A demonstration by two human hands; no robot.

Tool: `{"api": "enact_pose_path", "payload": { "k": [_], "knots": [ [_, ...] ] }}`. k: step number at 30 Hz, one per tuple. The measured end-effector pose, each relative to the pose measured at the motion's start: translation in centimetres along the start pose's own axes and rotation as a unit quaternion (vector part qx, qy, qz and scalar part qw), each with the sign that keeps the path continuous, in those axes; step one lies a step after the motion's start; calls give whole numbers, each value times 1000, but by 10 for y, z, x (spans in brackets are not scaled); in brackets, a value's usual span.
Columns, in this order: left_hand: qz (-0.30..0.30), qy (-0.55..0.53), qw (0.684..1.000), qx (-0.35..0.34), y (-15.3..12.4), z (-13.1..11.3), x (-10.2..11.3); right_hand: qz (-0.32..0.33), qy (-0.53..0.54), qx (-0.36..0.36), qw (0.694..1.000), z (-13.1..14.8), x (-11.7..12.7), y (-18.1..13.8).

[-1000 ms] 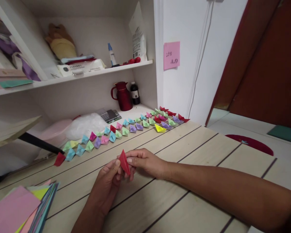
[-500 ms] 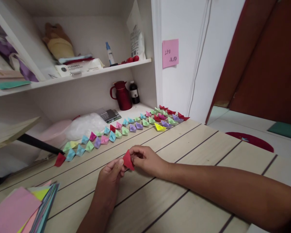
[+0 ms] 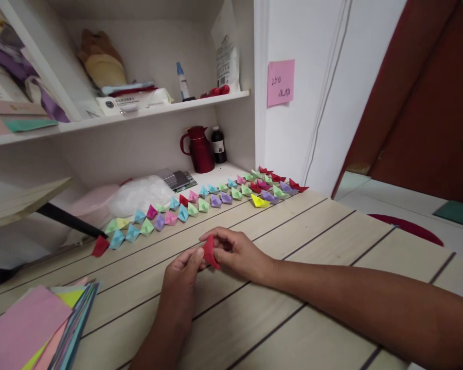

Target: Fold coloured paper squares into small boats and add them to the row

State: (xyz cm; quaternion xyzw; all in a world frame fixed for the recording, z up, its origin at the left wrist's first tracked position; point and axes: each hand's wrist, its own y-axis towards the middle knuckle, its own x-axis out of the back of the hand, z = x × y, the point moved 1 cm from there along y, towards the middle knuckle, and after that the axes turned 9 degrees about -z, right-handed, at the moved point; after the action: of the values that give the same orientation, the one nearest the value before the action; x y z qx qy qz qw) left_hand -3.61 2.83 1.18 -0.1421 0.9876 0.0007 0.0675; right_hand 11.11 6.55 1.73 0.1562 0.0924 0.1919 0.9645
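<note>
Between my two hands is a small folded piece of red paper (image 3: 210,253), pointed at its top and lower end. My left hand (image 3: 185,270) pinches its left side between thumb and fingers. On the other side, my right hand (image 3: 237,254) grips it, the thumb pressed on the paper and the fingers curled behind, partly hidden. Beyond the hands, several folded paper boats stand in rows on the slatted wooden table (image 3: 289,231), among them a yellow boat (image 3: 260,201) and a red boat (image 3: 100,246).
A stack of coloured paper sheets (image 3: 34,329) lies at the lower left. Behind the boats are a clear plastic bag (image 3: 141,195), a dark red jug (image 3: 200,150) and a dark bottle (image 3: 218,145). A pink note (image 3: 281,82) is stuck to the wall.
My right thumb has moved onto the red paper, which now looks narrower and more turned. The whole view has shifted slightly, so the scene sits a little further right.
</note>
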Motion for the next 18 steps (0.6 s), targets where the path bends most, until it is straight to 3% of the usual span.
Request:
{"api": "enact_pose_path", "payload": {
  "k": [4,7,10,13,18],
  "knots": [
    [-5,-57,998,10,-3,-1,-4,-35,12,26,999,-1,1,2],
    [41,-111,992,54,-9,-4,-7,-22,16,19,999,3,0,0],
    [75,-157,978,114,-16,-6,-8,-36,-73,65,995,7,0,-3],
    [65,-184,970,145,-22,-5,-10,-50,-179,156,970,9,2,-6],
    [28,-211,960,184,-27,-5,-12,-20,-255,226,940,6,5,-8]
  ]
}}
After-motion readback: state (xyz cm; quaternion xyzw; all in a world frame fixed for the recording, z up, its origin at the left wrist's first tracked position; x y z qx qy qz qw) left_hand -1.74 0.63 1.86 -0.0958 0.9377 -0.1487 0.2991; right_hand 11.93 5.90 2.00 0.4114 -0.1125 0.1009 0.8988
